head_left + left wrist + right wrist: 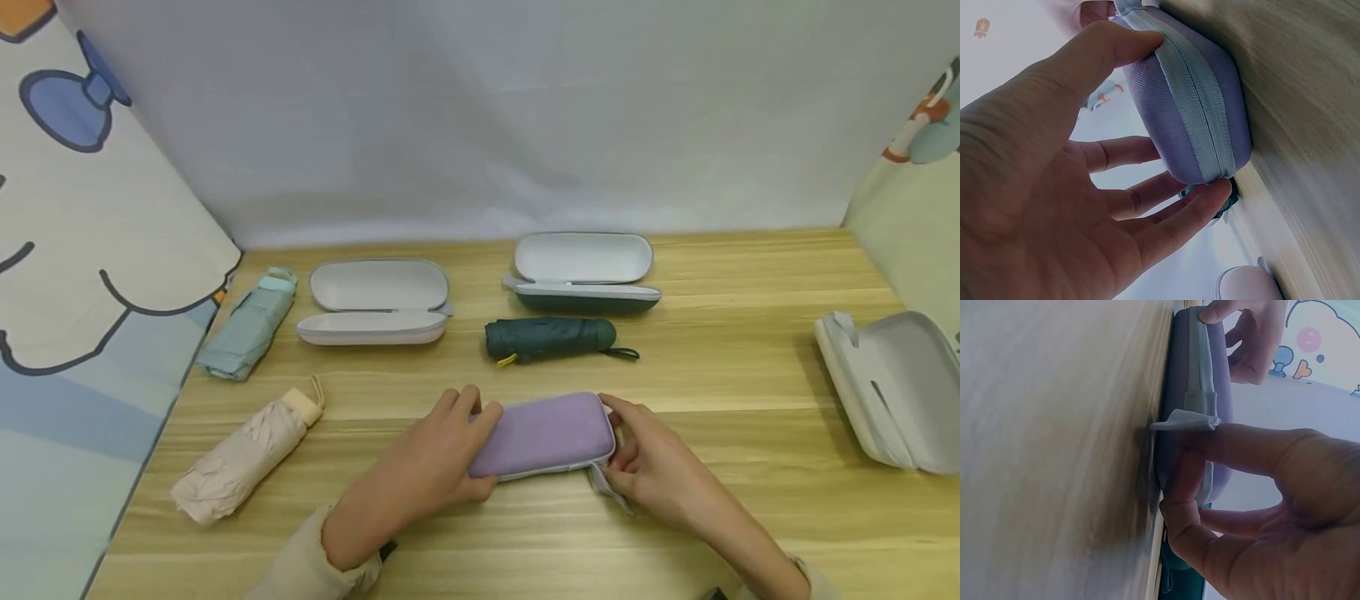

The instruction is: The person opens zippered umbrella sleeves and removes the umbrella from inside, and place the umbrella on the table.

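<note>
A closed purple zip case (543, 435) lies on the wooden table in front of me, a grey zipper band running round its side. My left hand (442, 454) grips its left end, thumb on the near side and fingers on the far side. At the opposite end, the thumb and index finger of my right hand (652, 462) pinch together at the zipper (1200, 369), beside a grey fabric tab (609, 487). Those fingers hide the zipper pull.
Open zip cases stand around: a pale pink one (371, 333), a dark green one (588, 298) and a cream one (847, 400). Folded umbrellas lie nearby: dark green (551, 339), light green (251, 329) and beige (243, 458). A white curtain (480, 125) hangs behind the table.
</note>
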The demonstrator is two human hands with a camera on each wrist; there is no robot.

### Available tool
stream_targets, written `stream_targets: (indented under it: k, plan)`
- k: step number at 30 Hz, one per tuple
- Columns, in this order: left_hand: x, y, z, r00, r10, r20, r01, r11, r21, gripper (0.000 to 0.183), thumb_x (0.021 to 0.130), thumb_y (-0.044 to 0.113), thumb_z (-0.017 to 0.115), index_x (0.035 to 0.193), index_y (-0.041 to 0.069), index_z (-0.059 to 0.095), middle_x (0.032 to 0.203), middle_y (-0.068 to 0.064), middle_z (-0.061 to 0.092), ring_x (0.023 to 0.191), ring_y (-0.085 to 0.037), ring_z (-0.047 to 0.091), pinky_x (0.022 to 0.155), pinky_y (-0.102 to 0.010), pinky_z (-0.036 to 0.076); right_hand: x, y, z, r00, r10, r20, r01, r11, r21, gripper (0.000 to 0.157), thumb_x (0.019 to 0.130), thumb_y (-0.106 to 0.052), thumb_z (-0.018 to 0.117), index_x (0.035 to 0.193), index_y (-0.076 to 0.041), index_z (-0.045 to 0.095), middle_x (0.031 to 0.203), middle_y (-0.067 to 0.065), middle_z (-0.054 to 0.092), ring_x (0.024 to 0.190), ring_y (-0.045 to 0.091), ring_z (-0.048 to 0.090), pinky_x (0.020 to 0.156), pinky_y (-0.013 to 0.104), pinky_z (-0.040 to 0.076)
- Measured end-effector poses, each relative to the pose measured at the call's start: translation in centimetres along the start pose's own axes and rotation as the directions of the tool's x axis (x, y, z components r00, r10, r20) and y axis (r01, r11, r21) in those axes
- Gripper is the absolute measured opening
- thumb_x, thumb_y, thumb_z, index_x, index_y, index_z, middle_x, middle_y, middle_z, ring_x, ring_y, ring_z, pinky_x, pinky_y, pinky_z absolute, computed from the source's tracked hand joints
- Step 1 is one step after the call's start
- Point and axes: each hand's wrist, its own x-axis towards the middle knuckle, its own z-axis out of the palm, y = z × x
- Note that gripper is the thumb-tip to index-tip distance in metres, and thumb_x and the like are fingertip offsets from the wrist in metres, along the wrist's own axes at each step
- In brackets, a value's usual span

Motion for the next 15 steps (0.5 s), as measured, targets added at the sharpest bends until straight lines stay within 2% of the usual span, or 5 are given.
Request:
stream_targets:
  k: [9,15]
  plan:
    - [-0.06,-0.09,-0.17,1.000,0.016,0.005,-0.016,1.000,-0.009,0.056,0.083,0.037,0.087,0.123,0.012,0.057,0.110,-0.007,0.052,0.093,-0.021,0.049,0.073,-0.031,0.051,0.03,-0.20,-0.69,1.000,0.023,-0.017,-0.024,0.997,-0.067,0.072,0.086,0.007,0.076,0.151,-0.003,0.047,0.125,0.017,0.065,0.078,0.006,0.066,0.061,0.024,0.055]
    - [-0.02,-0.27,-0.22,0.999,0.036,0.002,-0.036,0.999,-0.009,0.056,0.083,0.038,0.087,0.124,0.012,0.058,0.110,-0.008,0.052,0.092,-0.020,0.049,0.074,-0.031,0.052,0.14,0.15,-1.00,0.998,-0.027,-0.052,0.020,0.993,-0.117,0.059,0.084,0.008,0.077,0.140,-0.002,0.060,0.115,0.009,0.071,0.076,0.004,0.064,0.060,0.024,0.053]
